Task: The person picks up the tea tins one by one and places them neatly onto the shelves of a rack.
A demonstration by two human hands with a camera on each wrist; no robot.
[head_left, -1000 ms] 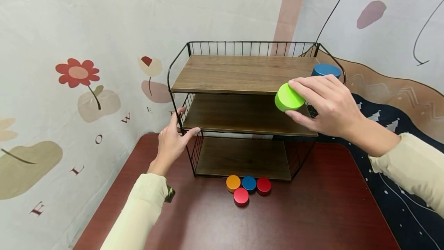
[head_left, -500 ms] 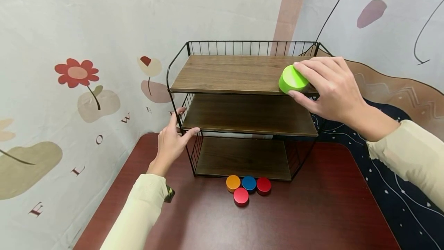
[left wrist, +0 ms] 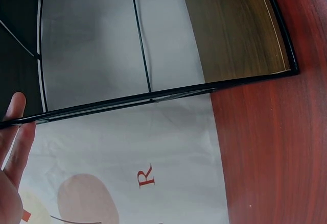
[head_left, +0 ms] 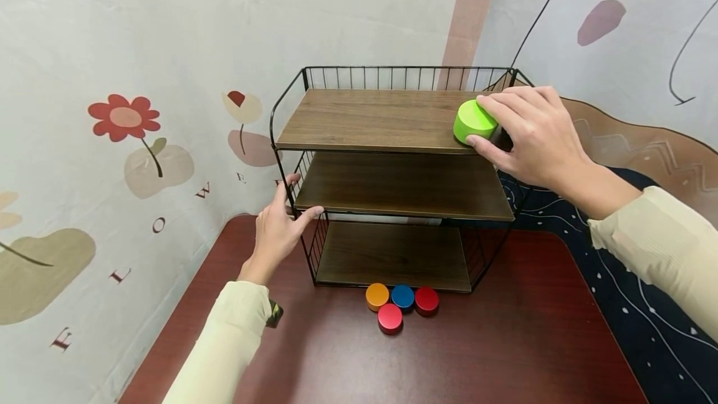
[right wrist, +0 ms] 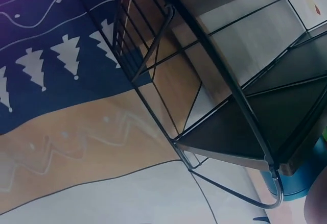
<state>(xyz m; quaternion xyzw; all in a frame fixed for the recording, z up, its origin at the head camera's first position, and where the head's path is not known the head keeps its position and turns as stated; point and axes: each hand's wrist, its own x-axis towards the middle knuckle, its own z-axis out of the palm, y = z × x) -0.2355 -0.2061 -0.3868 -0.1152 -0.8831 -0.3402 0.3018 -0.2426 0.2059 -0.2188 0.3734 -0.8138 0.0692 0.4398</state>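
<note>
A black wire rack with wooden shelves point(head_left: 387, 118) stands on the table. My right hand point(head_left: 541, 136) holds a bright green round block point(head_left: 471, 122) between thumb and fingers, at the front right of the top shelf. Beside it, a larger blue round block point(right wrist: 292, 184) shows in the right wrist view; in the head view my hand hides it. My left hand point(head_left: 275, 232) grips the rack's left side at middle-shelf height, thumb along the shelf's front edge. In the left wrist view its fingers point(left wrist: 23, 152) lie on both sides of a black bar.
Several small round blocks lie on the dark red table point(head_left: 482, 354) before the rack: an orange block point(head_left: 377, 296), a blue block point(head_left: 402, 297), a dark red block point(head_left: 426, 300) and a pinkish-red block point(head_left: 389, 317). A printed cloth point(head_left: 185, 48) hangs behind.
My right hand has lifted the green block from in front of the middle shelf up to the top shelf, covering the large blue block. My left hand has stayed put.
</note>
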